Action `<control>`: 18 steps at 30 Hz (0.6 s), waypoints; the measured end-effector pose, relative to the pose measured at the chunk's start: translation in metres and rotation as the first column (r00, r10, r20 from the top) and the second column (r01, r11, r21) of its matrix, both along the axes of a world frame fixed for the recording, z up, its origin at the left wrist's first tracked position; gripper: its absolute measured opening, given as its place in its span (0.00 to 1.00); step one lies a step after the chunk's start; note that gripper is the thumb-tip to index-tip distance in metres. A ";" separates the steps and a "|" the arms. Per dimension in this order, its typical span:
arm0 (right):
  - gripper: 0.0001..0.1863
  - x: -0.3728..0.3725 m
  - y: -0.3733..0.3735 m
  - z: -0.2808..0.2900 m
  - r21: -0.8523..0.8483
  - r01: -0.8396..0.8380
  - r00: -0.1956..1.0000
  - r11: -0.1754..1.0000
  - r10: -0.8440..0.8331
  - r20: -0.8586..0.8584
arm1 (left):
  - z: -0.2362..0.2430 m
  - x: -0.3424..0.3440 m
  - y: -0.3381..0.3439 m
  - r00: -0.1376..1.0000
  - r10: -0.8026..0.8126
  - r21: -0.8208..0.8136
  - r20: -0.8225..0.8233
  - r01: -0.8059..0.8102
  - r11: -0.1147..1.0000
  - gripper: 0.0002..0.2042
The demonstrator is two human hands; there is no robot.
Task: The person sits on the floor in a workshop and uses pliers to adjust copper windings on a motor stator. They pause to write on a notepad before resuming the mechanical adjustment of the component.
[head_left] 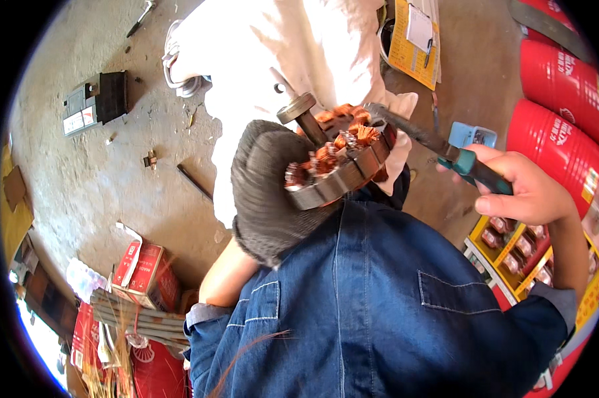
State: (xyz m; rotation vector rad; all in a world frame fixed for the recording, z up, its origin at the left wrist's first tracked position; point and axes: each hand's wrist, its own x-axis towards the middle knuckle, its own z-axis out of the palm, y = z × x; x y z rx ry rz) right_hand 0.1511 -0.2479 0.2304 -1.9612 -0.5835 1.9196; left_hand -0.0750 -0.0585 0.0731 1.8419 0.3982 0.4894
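My left hand (263, 179) wears a dark grey knitted glove and is closed on the near left side of a motor stator (342, 176). The stator is a laminated steel ring with copper windings, several of their bundles cut and frayed. It is held tilted over white cloth (266, 53). Bare, my right hand (528, 186) grips the teal and black handles of pliers (475, 169). Their dark jaws reach the ring's far right edge beside the copper; whether they pinch a strand I cannot tell. A round-headed metal post (301, 109) rises beside my glove, its lower end hidden.
Red drums (558, 139) stand at the right, near a small blue box (472, 134) and a yellow rack (512, 259). A battery (94, 104) and a dark bar (195, 182) lie on the floor at left. A red carton (147, 275) is at lower left. A clipboard (412, 40) lies at the top.
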 end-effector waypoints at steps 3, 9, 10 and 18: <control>0.13 -0.002 -0.017 -0.010 0.042 -0.040 0.996 0.998 0.037 0.078 | -0.012 0.011 -0.018 0.998 0.032 0.235 -0.052 -0.019 0.972 0.21; 0.11 -0.008 -0.050 -0.035 0.049 -0.163 0.977 0.985 0.154 0.148 | -0.034 0.000 -0.050 0.986 -0.103 0.441 -0.133 0.152 0.885 0.19; 0.11 -0.008 -0.053 -0.038 0.064 -0.163 0.977 0.985 0.152 0.146 | -0.036 -0.002 -0.050 0.983 -0.110 0.455 -0.149 0.167 0.875 0.19; 0.11 -0.021 -0.082 -0.050 0.110 -0.018 0.989 0.994 0.034 -0.145 | -0.039 -0.014 -0.053 0.934 -0.274 0.449 -0.230 0.352 0.821 0.24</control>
